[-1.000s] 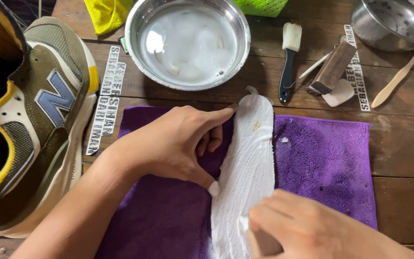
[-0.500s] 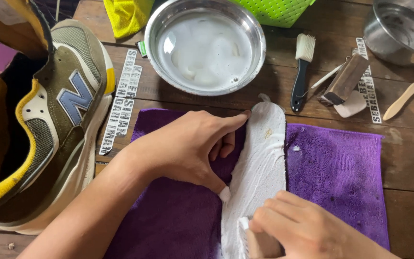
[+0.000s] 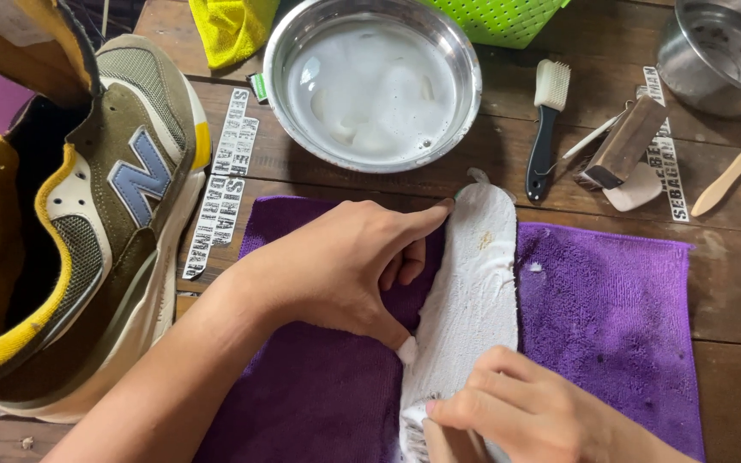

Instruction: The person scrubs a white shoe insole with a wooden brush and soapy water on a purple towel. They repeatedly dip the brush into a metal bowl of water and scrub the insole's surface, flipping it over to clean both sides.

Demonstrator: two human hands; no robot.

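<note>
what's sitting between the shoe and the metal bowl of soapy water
In the head view, flat printed label strips lie on the wooden table between the shoe and the bowl; a yellow cloth sits further back.

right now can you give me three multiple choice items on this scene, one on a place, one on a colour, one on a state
1. Where does the white insole lie?
A. on the purple cloth
B. inside the metal bowl
C. inside the shoe

2. What colour is the basket at the top edge?
A. red
B. green
C. black

3. What is in the metal bowl near the insole?
A. nothing, it is dry
B. cloudy, soapy water
C. brushes

Answers:
1 A: the insole rests on the cloth, with the left hand on its edge and the right hand at its near end.
2 B: its perforated wall is bright green.
3 B: pale, foamy liquid fills it.
</note>
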